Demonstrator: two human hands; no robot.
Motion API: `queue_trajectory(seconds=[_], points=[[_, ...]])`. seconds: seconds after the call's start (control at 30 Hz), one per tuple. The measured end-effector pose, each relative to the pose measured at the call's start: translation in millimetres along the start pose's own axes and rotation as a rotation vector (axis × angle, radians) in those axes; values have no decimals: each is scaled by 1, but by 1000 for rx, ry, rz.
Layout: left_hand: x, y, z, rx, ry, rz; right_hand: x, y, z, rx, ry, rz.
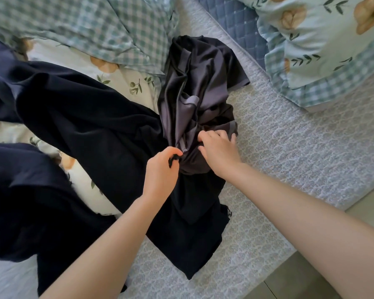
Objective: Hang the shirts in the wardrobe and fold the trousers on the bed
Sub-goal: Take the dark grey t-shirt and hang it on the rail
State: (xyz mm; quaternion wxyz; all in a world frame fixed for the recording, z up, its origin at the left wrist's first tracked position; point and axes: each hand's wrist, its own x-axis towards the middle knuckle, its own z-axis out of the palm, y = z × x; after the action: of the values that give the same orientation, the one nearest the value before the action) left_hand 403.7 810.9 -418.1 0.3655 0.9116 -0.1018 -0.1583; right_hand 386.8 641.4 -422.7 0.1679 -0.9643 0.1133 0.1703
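On the bed (289,160), a crumpled grey garment (194,83) is lying across dark trousers (84,126); the left hand (160,171) is pinching a black strand (173,161); the right hand (219,153) is gripping the grey garment's near end.

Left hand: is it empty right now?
No, the left hand pinches a strip of black fabric beside the bunched grey-trimmed garment.

A bed (289,152) with a pale grey patterned quilted cover carries a crumpled shiny grey garment (194,83), a spread dark navy garment (84,126), a floral-and-check duvet (84,24) and a frilled floral pillow (324,39).
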Motion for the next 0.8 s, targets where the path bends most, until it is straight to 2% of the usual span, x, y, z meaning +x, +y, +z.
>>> queue_trajectory(seconds=[0.1, 0.3, 0.47, 0.63, 0.7, 0.8], points=[[-20, 7, -6, -135, 23, -96, -12, 1, 0, 60, 71, -4], [-52, 26, -16, -325, 89, -278, -59, 3, 7, 384, 92, -45], [-73, 41, -22, -462, 142, -403, -117, -11, 8, 470, 136, -136], [-90, 53, -27, -477, 134, -516, -169, -25, -1, 510, 109, -231], [-97, 58, -31, -464, 78, -529, -187, -27, -6, 518, 69, -221], [-114, 65, -39, -429, -19, -429, -213, -28, -17, 544, 16, -158]])
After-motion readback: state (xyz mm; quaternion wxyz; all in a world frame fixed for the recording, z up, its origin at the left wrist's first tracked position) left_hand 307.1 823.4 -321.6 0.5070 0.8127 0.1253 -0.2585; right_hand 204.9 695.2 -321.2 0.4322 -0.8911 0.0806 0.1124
